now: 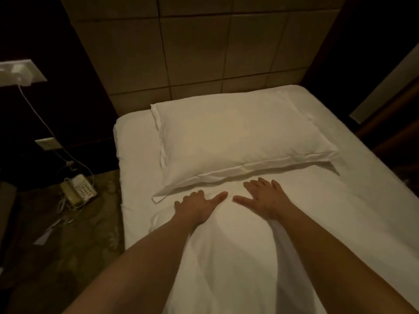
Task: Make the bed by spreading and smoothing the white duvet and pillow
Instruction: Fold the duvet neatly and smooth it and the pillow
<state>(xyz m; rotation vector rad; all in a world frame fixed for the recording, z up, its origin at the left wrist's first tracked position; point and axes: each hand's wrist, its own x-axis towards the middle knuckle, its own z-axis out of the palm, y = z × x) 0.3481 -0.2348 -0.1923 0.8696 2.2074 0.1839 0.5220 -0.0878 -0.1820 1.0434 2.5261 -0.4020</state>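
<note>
Left hand [197, 207]: flat, fingers spread, palm down on the duvet [229, 257].
Right hand [264, 197]: likewise flat, gripping nothing.
Duvet: bunched between the forearms, just below the pillow [235, 139].
Pillow: at the headboard [204, 55].

Telephone [78, 190] on patterned floor [68, 245]; white cable [43, 123] hanging from wall outlet [21, 72]; padded headboard [199, 48].

The pillow [238, 141] is plain white; the duvet [231, 257] is white too, as is the sheet [138, 155]; the headboard [199, 48] is tan, in square panels; the carpet [90, 241] has a brownish floral pattern; the telephone [78, 189] is cream.
</note>
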